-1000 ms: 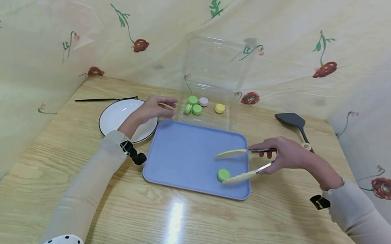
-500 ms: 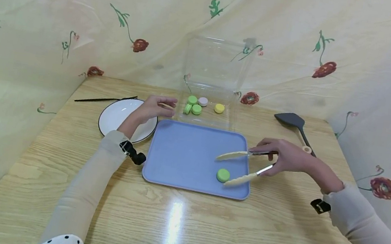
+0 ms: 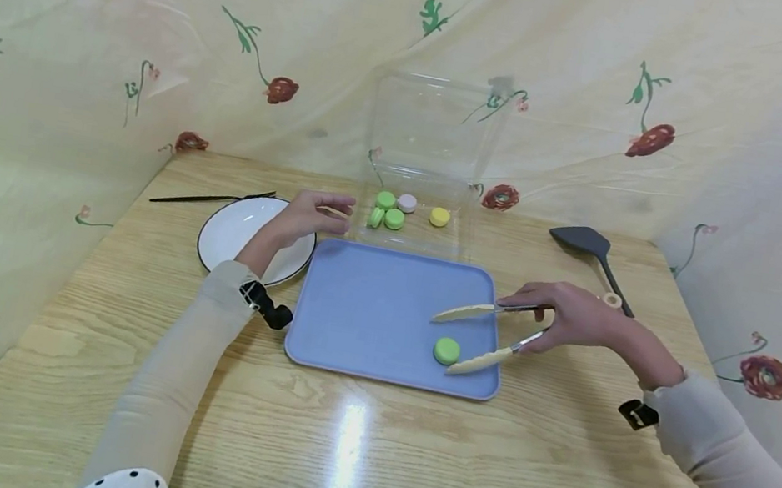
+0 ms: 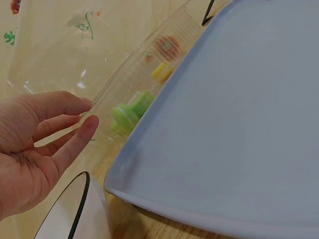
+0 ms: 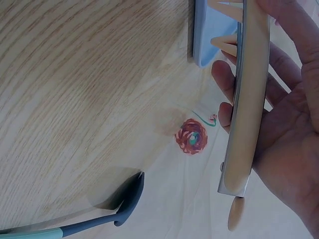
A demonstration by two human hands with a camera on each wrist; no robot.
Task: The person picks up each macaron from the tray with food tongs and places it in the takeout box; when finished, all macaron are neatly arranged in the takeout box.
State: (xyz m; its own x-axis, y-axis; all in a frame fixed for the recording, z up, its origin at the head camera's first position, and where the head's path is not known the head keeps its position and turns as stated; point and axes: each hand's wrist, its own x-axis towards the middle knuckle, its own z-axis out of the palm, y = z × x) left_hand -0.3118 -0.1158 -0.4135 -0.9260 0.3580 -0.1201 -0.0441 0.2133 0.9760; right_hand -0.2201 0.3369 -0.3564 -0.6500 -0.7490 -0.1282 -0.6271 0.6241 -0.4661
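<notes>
My right hand point(image 3: 570, 315) holds a pair of tongs point(image 3: 475, 365) with pale, scalloped tips; the right wrist view shows the fingers around their wooden-faced handle point(image 5: 254, 94). The tong arms are spread over the right part of the blue tray point(image 3: 371, 300). A green macaron point(image 3: 447, 351) lies on it, beside the nearer tong tip. My left hand point(image 3: 310, 213) is at the left side of a clear plastic box point(image 3: 448, 240), thumb and fingers extended and apart. In the left wrist view its fingertips point(image 4: 88, 127) meet the box's edge; whether they touch is hard to tell.
Several green macarons point(image 3: 393, 219), a pale purple one point(image 3: 407, 203) and a yellow one point(image 3: 439, 217) lie in the box, its lid raised behind. Under my left wrist is a dark-rimmed white plate point(image 3: 229, 232), with a black fork point(image 3: 200, 199) behind. A dark spatula point(image 3: 584, 241) lies right.
The nearer tong arm has moved slightly right and away from the green macaron, and my right hand has shifted a little. My left hand and the macarons stay put.
</notes>
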